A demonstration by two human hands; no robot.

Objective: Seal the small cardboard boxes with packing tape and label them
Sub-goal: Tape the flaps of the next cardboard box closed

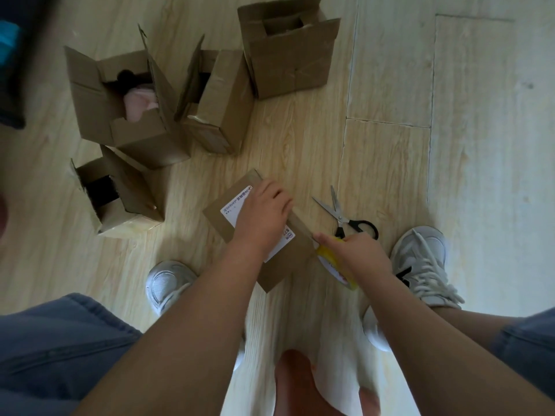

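View from the head camera, nearest features first. Closest to us were the person's jeans (60, 340), and beyond them one pale shoe (168, 283) below and left of the left hand (264, 211) and a second shoe (426, 259) just right of the right hand (357, 253).

We recorded the right hand curled round a yellow tape roll (336, 267). Its index finger (322, 238) was stretched out and touched the near right edge of the closed box (285, 268). The roll sat under that hand, against the box's corner.

The closed box lay on the wooden floor (300, 130) between the two shoes, turned at an angle. We saw the left hand palm down on its top, with the fingers bent over the far right edge and gripping it. This hand covered the middle of a white label (232, 210), so that only the two ends of the label showed. Its print was too blurred for us to read.

Just beyond the right hand lay a pair of scissors (341, 219) with black handles, blades parted, apart from the box.

Farther out we counted four open boxes. The first open box (120, 202) stood left of the left hand, its contents dark. Beyond it, a second open box (129, 121) held a pink item (139, 105). A third open box (216, 109) stood directly beyond the left hand, and the fourth open box (288, 55) was farthest of all.
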